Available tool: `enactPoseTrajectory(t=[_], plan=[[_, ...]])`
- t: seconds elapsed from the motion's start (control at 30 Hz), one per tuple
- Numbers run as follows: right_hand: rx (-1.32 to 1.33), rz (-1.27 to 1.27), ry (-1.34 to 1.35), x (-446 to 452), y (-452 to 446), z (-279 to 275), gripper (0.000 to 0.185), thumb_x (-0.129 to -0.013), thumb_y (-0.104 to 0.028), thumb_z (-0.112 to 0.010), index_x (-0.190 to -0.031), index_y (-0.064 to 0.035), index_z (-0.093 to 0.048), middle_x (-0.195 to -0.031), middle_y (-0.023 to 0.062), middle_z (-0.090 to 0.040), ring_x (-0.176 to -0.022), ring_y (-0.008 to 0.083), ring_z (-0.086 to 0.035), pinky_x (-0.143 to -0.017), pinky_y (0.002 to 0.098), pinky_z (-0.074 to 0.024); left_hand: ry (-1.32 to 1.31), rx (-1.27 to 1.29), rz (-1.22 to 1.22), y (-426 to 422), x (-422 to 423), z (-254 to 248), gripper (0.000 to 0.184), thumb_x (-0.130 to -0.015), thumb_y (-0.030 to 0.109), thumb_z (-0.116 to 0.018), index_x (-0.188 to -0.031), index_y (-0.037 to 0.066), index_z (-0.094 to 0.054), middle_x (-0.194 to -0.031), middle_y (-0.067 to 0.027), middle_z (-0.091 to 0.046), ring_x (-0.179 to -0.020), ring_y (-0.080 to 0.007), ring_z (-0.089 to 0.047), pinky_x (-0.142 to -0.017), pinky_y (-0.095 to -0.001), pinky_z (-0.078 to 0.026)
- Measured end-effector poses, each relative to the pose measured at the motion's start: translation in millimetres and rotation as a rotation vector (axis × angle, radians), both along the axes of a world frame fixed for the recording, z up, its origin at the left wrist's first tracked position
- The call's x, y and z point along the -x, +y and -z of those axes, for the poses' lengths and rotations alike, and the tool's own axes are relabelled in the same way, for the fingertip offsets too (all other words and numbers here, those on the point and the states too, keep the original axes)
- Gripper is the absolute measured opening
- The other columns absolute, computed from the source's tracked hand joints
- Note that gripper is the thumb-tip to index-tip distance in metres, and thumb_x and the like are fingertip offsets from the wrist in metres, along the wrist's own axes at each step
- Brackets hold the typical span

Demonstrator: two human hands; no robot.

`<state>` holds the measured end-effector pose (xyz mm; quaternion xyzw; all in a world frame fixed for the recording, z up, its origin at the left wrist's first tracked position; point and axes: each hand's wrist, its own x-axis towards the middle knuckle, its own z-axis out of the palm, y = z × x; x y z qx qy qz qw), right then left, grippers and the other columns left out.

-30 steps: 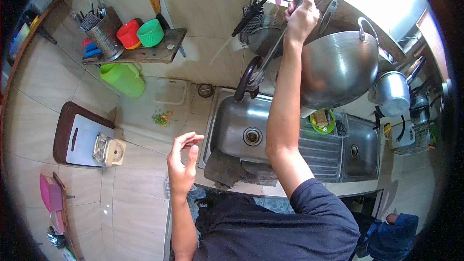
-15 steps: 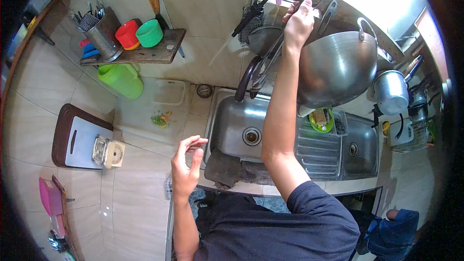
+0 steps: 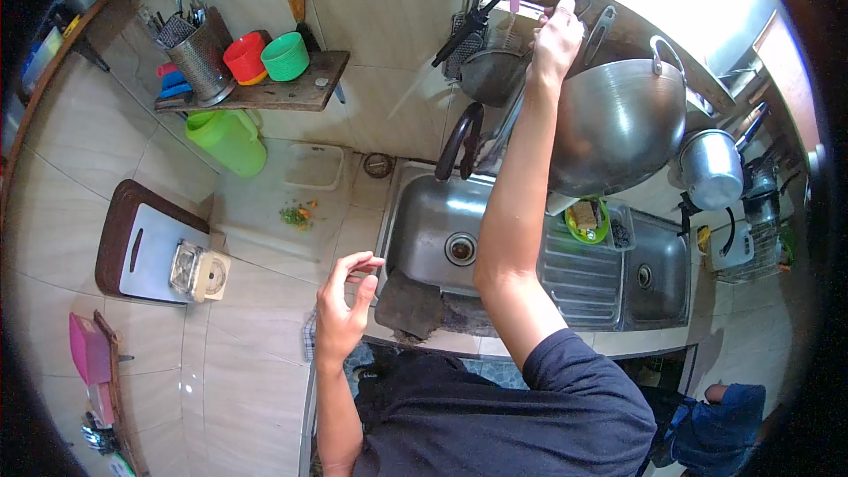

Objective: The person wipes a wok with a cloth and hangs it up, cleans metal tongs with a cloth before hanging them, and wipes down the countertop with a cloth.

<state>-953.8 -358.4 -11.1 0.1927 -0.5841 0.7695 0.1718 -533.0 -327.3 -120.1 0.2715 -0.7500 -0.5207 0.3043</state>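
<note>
My right hand [image 3: 556, 44] is raised to the utensils on the wall, its fingers closed round the upper part of a long metal utensil [image 3: 496, 143]. The silver end sticks out above my fist, and the shiny lower end hangs behind my forearm near the dark faucet [image 3: 461, 141]. Its exact kind is hard to make out. Beside that hand hang a big steel wok [image 3: 618, 128] and a strainer [image 3: 488, 77]. My left hand [image 3: 344, 309] hovers at the left front of the sink [image 3: 428, 212], fingers apart and nothing in them.
Left of the sink, chopped vegetables [image 3: 299, 215] lie on a pale board [image 3: 265, 230]. Above are a green pitcher [image 3: 228, 143] and a wooden shelf [image 3: 265, 93] with cups. A dark cloth [image 3: 411, 305] covers the sink's front edge. A green bowl with sponges [image 3: 586, 219] sits right.
My view has shifted slightly. My right hand stays on the metal utensil, whose lower end has swung a little; my left hand has hardly moved.
</note>
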Motion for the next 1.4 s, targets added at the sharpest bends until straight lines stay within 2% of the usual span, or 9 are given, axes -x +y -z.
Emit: enactPoseTrajectory(t=[0.03,0.1,0.2,0.37,0.53,0.83,0.9,1.03,1.4], plan=[[0.002,-0.001,0.002,-1,0,2,0.041,-0.101,-0.039,-0.041,-0.081,-0.0056,-0.053,-0.063,-0.001,-0.048,-0.047,0.0067,-0.041,-0.041,0.022,-0.0328,0.002,0.003,0.001,1,-1,0,0.029,-0.092,0.016,-0.059,-0.116,0.0,-0.056,-0.106,-0.011,-0.067,-0.097,-0.0205,-0.063,-0.085,-0.0319,-0.048],[-0.126,0.12,-0.028,-2,0,4,0.053,-0.098,-0.045,-0.042,-0.081,0.0021,-0.06,-0.071,0.0138,-0.06,-0.067,0.0249,-0.057,-0.066,0.0393,-0.0447,0.0,0.008,0.005,1,-3,0,0.029,-0.092,0.016,-0.059,-0.116,0.0,-0.056,-0.106,-0.0111,-0.067,-0.097,-0.0207,-0.063,-0.084,-0.0319,-0.048],[-0.201,0.029,-0.152,0,-5,30,0.055,-0.098,-0.046,-0.04,-0.081,0.0024,-0.06,-0.072,0.0151,-0.061,-0.069,0.0266,-0.058,-0.069,0.0406,-0.0451,-0.006,0.012,0.021,2,-4,3,0.029,-0.092,0.016,-0.059,-0.115,0.001,-0.056,-0.106,-0.0113,-0.067,-0.097,-0.0213,-0.064,-0.084,-0.0321,-0.048],[-0.197,0.047,-0.146,-10,-11,48,0.057,-0.098,-0.048,-0.04,-0.079,0.0016,-0.06,-0.069,0.0122,-0.06,-0.069,0.0251,-0.059,-0.068,0.0403,-0.0447,-0.051,0.029,0.05,3,-5,5,0.029,-0.091,0.017,-0.06,-0.114,0.001,-0.056,-0.106,-0.0109,-0.067,-0.097,-0.0225,-0.064,-0.083,-0.033,-0.048],[0.083,-0.172,-0.116,-27,-7,32,0.055,-0.101,-0.047,-0.034,-0.083,-0.0015,-0.059,-0.064,0.0032,-0.055,-0.054,0.0128,-0.052,-0.05,0.0285,-0.0415,-0.072,0.041,0.055,3,-4,9,0.028,-0.091,0.018,-0.06,-0.115,0.003,-0.056,-0.106,-0.0096,-0.067,-0.096,-0.0227,-0.064,-0.083,-0.0335,-0.048],[0.194,-0.212,-0.043,-26,3,14,0.058,-0.1,-0.053,-0.032,-0.085,-0.0031,-0.057,-0.061,-0.0008,-0.049,-0.047,0.0058,-0.043,-0.042,0.0215,-0.0355,-0.125,0.025,0.063,5,2,11,0.029,-0.091,0.018,-0.06,-0.116,0.004,-0.056,-0.108,-0.0088,-0.067,-0.097,-0.0231,-0.064,-0.083,-0.0338,-0.048],[0.204,-0.185,-0.011,-22,1,9,0.055,-0.1,-0.051,-0.035,-0.085,-0.0031,-0.057,-0.061,-0.0012,-0.05,-0.048,0.005,-0.042,-0.044,0.0207,-0.0338,-0.132,0.03,0.07,5,3,11,0.029,-0.091,0.018,-0.06,-0.116,0.004,-0.056,-0.108,-0.0089,-0.067,-0.097,-0.0231,-0.064,-0.083,-0.0339,-0.048],[0.069,-0.033,0.154,-4,-4,5,0.053,-0.099,-0.047,-0.042,-0.09,0.0019,-0.061,-0.07,0.0031,-0.058,-0.064,0.012,-0.053,-0.058,0.0276,-0.0416,-0.129,0.031,0.08,7,6,12,0.029,-0.092,0.018,-0.06,-0.116,0.004,-0.056,-0.109,-0.0089,-0.066,-0.098,-0.0235,-0.063,-0.082,-0.0342,-0.048],[-0.023,-0.026,0.077,-5,-4,3,0.049,-0.099,-0.046,-0.044,-0.098,0.0022,-0.054,-0.067,0.0075,-0.063,-0.06,0.0144,-0.058,-0.057,0.0304,-0.0447,-0.145,0.043,0.083,11,5,14,0.028,-0.092,0.018,-0.059,-0.116,0.004,-0.056,-0.108,-0.0088,-0.067,-0.097,-0.0236,-0.063,-0.082,-0.0338,-0.047]])
